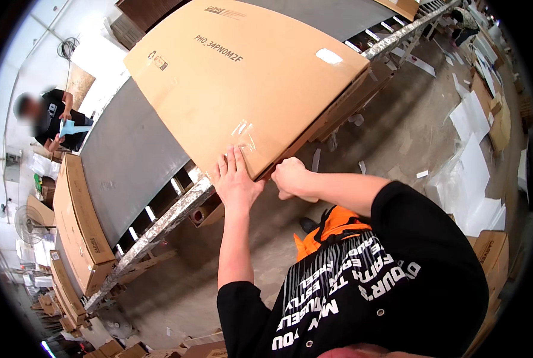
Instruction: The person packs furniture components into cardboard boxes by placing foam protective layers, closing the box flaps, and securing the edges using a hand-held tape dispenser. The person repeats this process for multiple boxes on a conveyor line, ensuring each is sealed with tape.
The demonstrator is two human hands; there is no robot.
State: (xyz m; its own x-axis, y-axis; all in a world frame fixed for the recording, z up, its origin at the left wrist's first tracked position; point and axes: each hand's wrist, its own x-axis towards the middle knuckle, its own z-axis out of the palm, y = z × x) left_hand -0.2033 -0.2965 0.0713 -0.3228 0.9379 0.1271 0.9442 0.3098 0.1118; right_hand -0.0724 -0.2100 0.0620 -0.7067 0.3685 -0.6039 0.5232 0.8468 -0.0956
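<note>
A large flat brown cardboard box lies in front of me on the conveyor. My left hand rests on its near corner, palm down, with the fingers stretched out. Just beyond those fingertips, shiny clear tape shows on the box top. My right hand is closed in a fist at the box's near side edge, to the right of my left hand. Its fingers are curled out of sight, so I cannot make out what they hold, if anything.
The grey conveyor belt runs from lower left to upper right along a worn metal rail. More cardboard boxes stand on it at left. Across the belt a person holds something light blue. White sheets litter the floor at right.
</note>
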